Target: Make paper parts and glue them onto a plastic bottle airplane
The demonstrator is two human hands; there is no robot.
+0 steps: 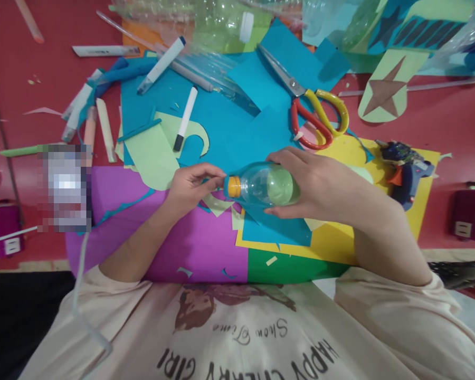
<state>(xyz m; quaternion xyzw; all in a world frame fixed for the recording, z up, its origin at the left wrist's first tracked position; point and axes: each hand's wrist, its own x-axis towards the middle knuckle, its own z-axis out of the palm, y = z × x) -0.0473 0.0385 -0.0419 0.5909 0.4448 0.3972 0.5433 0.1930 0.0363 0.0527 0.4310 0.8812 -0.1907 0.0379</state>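
A clear plastic bottle (257, 184) with an orange cap (234, 186) lies on its side above the coloured paper, cap towards the left. My right hand (309, 182) is wrapped around its body and base. A light green round patch (280, 186) shows on the bottle beside my right fingers. At the cap's end sits a small blue paper piece (226, 186). The fingers of my left hand (196, 184) are pinched together at the edge of this piece. Under the bottle is a cut sheet of blue paper (277, 229).
Scissors (301, 95) with red and yellow handles lie behind the bottle. A glue gun (409, 177) rests at right on yellow paper (423, 163). Several markers (186, 119) and green paper cutouts (154, 153) are at left. Plastic bottles (217, 21) stand at the back. A blurred phone-like device (65, 184) is at left.
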